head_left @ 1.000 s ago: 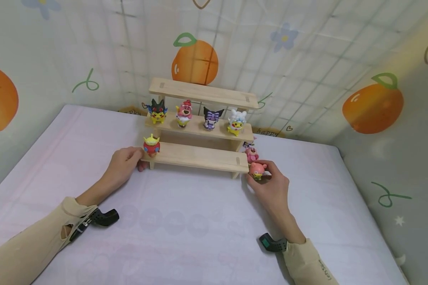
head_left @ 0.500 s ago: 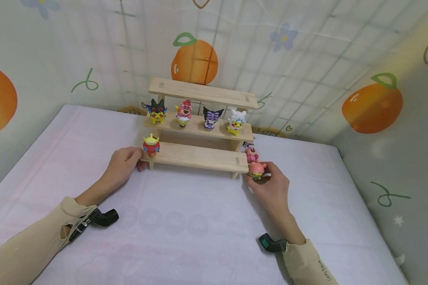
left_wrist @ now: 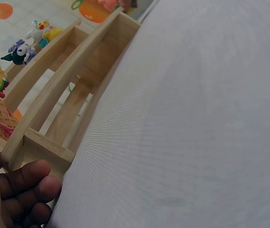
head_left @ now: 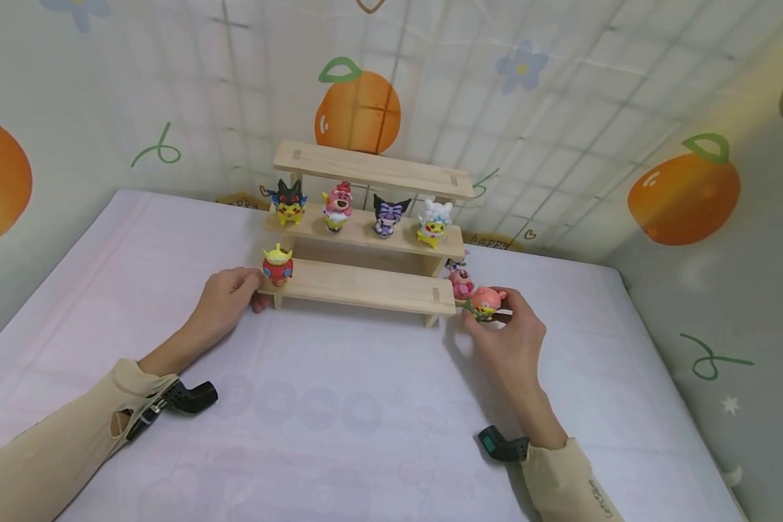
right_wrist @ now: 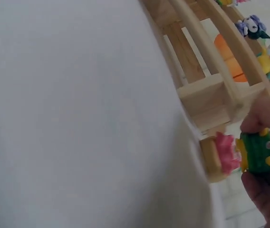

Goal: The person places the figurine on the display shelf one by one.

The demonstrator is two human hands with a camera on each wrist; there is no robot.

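Head view: a three-tier wooden shelf stands on a surface covered with pale pink cloth, against a backdrop printed with oranges. The left hand rests at the left end of the lowest tier, fingers curled against the board's end, just beside a green alien figurine that stands upright on that tier. The right hand pinches a pink bear figurine between thumb and fingertips, lifted clear of the cloth, just off the right end of the lowest tier. A second pink figurine stands on the surface beside the shelf's right leg, close behind the held one. The middle tier carries four figurines in a row: a black-eared yellow one, a pink one, a purple-and-black one, and a white-haired yellow one. Top tier bare board.

Left wrist view: fingers bent round the shelf's end post, touching the wood; cloth fills the right half of the frame.

Right wrist view: blurred. The right hand's fingers grip the held figurine, whose green and yellow underside shows; it sits just beside the shelf's corner.
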